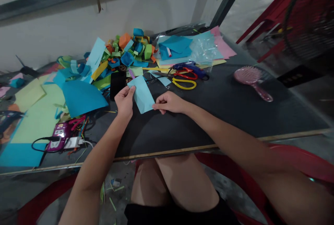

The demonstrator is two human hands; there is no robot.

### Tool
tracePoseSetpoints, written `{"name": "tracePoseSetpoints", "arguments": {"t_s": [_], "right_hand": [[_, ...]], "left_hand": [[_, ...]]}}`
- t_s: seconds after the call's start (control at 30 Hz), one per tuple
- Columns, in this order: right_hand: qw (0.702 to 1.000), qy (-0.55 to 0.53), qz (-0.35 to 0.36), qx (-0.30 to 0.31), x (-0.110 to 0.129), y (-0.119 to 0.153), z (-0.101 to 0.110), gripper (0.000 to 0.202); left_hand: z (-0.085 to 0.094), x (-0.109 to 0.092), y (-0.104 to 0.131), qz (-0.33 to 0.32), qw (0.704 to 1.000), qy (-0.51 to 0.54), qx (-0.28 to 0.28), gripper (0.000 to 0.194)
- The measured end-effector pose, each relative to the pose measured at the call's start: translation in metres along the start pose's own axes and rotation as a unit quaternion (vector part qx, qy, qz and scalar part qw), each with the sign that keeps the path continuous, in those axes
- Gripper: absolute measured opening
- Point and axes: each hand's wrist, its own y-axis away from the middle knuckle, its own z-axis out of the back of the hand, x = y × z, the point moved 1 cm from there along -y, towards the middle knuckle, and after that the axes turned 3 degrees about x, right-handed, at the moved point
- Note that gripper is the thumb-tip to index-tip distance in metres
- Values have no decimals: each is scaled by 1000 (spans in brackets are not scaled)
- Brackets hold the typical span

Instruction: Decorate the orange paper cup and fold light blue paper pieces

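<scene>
A light blue sheet of paper (142, 94) is held tilted just above the dark table, between both hands. My left hand (124, 102) pinches its upper left corner, thumb on top. At the lower right corner my right hand (168, 103) grips the paper between thumb and fingers, the other fingers curled. Just behind the sheet lie a black phone (117, 84), a purple pen-like stick (131, 73) and another light blue paper piece (163, 79). Yellow-handled scissors (184, 84) and red-handled scissors (191, 73) rest beyond my right hand, close to a blue glue gun (190, 67).
Folded coloured paper pieces (127, 49) are heaped against the wall. Plastic-wrapped paper sheets (203, 45) lie at the back right, a pink hairbrush (252, 80) at the right. To the left are large paper sheets (82, 98) and a purple power strip (59, 136) with cables.
</scene>
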Motion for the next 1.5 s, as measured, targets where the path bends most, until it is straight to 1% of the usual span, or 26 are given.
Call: {"name": "tracePoseSetpoints", "arguments": {"t_s": [0.1,0.2,0.27,0.3,0.33,0.4,0.43,0.47,0.53,0.57,0.6,0.63,0.67,0.7,0.77,0.83,0.93,1.0,1.07,1.13,1.2,1.23,1.27,1.33,1.4,1.5], "right_hand": [[1000,10,3,-2,-3,-1,0,36],[999,-39,8,-12,-3,-2,-1,41],[996,-91,7,-16,-3,-2,-3,44],[993,-117,4,-20,-2,-2,-4,46],[990,-140,1,-26,-2,-2,-4,47],[982,-182,-2,-48,-1,-2,-3,48],[978,-200,-3,-60,-1,-1,-2,48],[974,-217,-3,-70,-1,-1,-1,48],[966,-245,-7,-78,-2,0,0,48],[965,-254,-9,-71,-2,0,0,47],[964,-260,-10,-59,-2,0,-1,47],[964,-262,-11,-45,-2,1,-2,46],[964,-263,-11,-31,-2,1,-4,46],[964,-264,-8,-23,-1,2,-5,47],[965,-258,8,-39,0,2,-6,50],[970,-223,42,-90,0,2,-4,51],[972,-124,107,-167,-1,1,-1,45],[972,-71,131,-184,-2,1,-1,44],[974,-35,126,-183,-4,0,-4,43],[978,-18,108,-178,-5,0,-7,40],[979,-29,101,-177,-4,-1,-8,39],[978,-42,102,-178,-3,-1,-8,38],[977,-55,103,-181,-3,0,-8,38],[974,-61,106,-188,-2,0,-6,39],[976,-37,108,-186,-2,1,-4,41],[981,7,104,-161,-2,2,-4,45]], "left_hand": [[2,2,-1,-3,1000,-9,-17,35],[4,4,-4,4,998,-54,-13,39],[7,2,-4,-28,992,-123,-8,40],[9,-1,-4,-68,982,-174,-9,42],[11,-6,-4,-122,965,-234,-11,46],[13,-14,-1,-239,902,-359,4,59],[14,-18,1,-287,864,-413,37,63],[14,-20,3,-324,824,-456,86,63],[12,-20,8,-367,753,-508,202,54],[11,-19,10,-378,727,-518,247,49],[10,-18,11,-386,713,-519,271,44],[9,-17,12,-394,711,-511,279,38],[8,-17,13,-399,721,-495,276,34],[7,-18,14,-398,740,-472,268,30],[6,-19,15,-368,794,-414,252,26],[4,-21,16,-311,845,-363,238,24],[1,-20,18,-222,903,-310,199,21],[0,-17,17,-149,938,-265,164,26],[-1,-12,15,-60,968,-191,149,35],[-3,-8,13,30,981,-103,161,40],[-5,-6,14,100,977,-39,182,43],[-6,-5,15,121,974,-25,187,44],[-7,-4,17,131,973,-20,187,44],[-9,-3,20,124,975,-27,182,43],[-11,-1,22,110,978,-35,176,42],[-12,1,22,109,978,-31,177,41]]}}
